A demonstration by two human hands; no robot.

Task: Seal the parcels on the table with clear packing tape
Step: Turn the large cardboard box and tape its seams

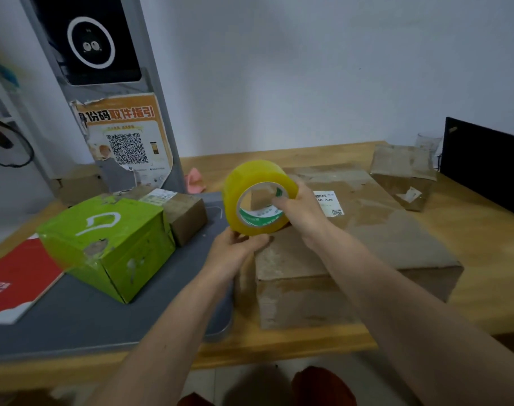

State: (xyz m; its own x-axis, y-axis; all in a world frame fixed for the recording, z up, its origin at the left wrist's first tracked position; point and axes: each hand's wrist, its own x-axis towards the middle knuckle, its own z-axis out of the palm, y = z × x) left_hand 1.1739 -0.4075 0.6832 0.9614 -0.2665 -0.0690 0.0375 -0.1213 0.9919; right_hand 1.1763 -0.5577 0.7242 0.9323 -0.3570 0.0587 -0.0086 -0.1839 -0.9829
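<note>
A thick roll of yellowish clear packing tape [251,183] is held up over the near left corner of a large flat brown cardboard parcel [376,230]. My right hand [301,213] grips the roll, with fingers curled through its core. My left hand [235,252] pinches the roll's lower edge from below. A green parcel [106,244] sits to the left on the grey mat, with a small brown box [185,215] behind it. Another small brown parcel [403,174] rests at the back right.
A grey mat [103,323] covers the left of the wooden table [478,259]. A red booklet [15,285] lies at the far left. A grey kiosk post with a QR poster [127,142] stands behind. A black monitor [487,165] is at the right.
</note>
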